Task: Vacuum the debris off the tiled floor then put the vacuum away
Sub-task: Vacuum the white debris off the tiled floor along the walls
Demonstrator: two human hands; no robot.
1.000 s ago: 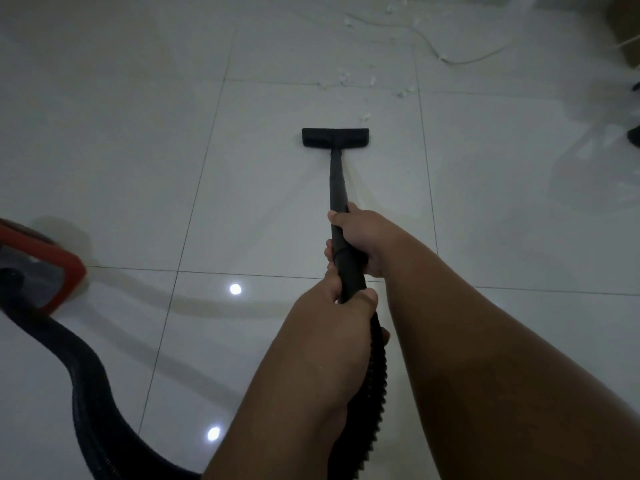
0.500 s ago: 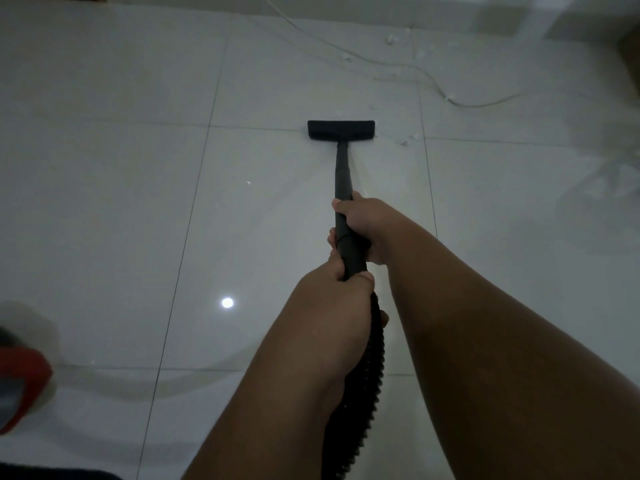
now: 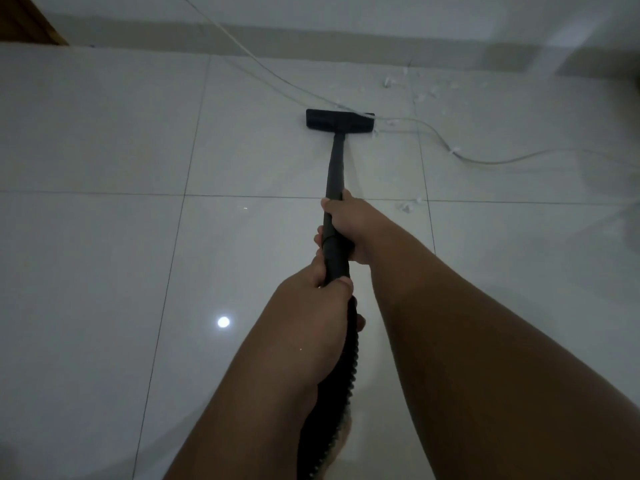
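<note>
At 12 o'clock, black vacuum wand (image 3: 335,174) runs lengthwise toward floor head (image 3: 339,120); right hand (image 3: 349,225) and left hand (image 3: 320,306) both clench it, white debris (image 3: 405,206) at 1 o'clock

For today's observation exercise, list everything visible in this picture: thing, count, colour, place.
Floor head: one, black, far centre, on the cable.
Wand: one, black, running from floor head to hands.
Hose: one, black, ribbed, under left forearm.
Cable: one, white, trailing from top centre to right.
Debris: several white scraps, right of wand and near far wall.
Floor: glossy white tiles.
Wood piece: brown, top left corner.
Right hand: grips wand, further out.
Left hand: grips wand's hose end.
</note>
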